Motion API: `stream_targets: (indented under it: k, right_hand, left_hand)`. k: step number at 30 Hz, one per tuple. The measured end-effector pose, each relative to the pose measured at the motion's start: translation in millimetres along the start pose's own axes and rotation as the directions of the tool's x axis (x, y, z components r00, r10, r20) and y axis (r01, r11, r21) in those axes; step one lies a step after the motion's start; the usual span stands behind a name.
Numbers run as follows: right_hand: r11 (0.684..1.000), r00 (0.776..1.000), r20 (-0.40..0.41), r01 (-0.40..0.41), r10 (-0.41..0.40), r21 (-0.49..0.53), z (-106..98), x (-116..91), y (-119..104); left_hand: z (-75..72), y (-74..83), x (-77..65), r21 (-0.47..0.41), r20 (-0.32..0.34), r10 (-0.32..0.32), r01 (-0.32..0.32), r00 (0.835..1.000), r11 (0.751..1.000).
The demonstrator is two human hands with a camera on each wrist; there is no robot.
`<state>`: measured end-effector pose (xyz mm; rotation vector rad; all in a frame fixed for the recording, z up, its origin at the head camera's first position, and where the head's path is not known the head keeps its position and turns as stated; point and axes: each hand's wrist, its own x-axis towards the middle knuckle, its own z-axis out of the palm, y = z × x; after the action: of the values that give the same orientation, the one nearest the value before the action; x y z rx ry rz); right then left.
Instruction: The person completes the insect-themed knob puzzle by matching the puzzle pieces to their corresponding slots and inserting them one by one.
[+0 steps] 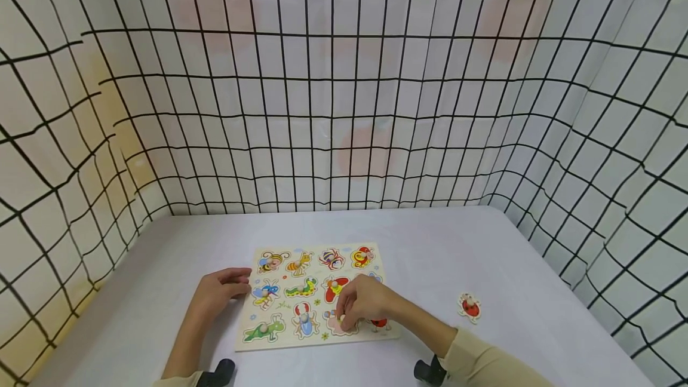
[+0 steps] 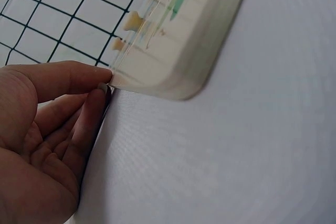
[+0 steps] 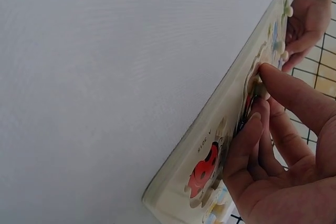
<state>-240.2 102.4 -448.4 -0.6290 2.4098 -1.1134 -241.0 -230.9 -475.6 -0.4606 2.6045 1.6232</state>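
A pale puzzle board (image 1: 292,345) with bright insect pictures lies on the white table, and most of its pieces carry small round knobs. My right hand (image 1: 365,302) is over the lower right part of the board. In the right wrist view, its thumb and fingertips pinch a knobbed puzzle piece (image 3: 250,94), whose picture is mostly hidden; I cannot tell whether it is fully seated. My left hand (image 1: 217,292) touches the board's left edge with its fingertips, the fingers loosely extended. Below the right hand, a red ladybug picture (image 3: 205,170) shows on the board without a visible knob.
A loose red ladybug piece (image 1: 469,307) with a knob lies on the table to the right of the board. Black wire mesh (image 1: 331,115) with white cloth behind it surrounds the table's back and sides.
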Motion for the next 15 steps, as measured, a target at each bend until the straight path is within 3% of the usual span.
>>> stream_targets:
  k: [15]
  right_hand:
    - [1.0,1.0,0.001,0.006,-0.006,0.002,1.6,0.4,0.8]
  left_hand:
    - [-0.1,1.9,-2.0,0.014,-0.003,0.012,-0.012,1.0,1.0]
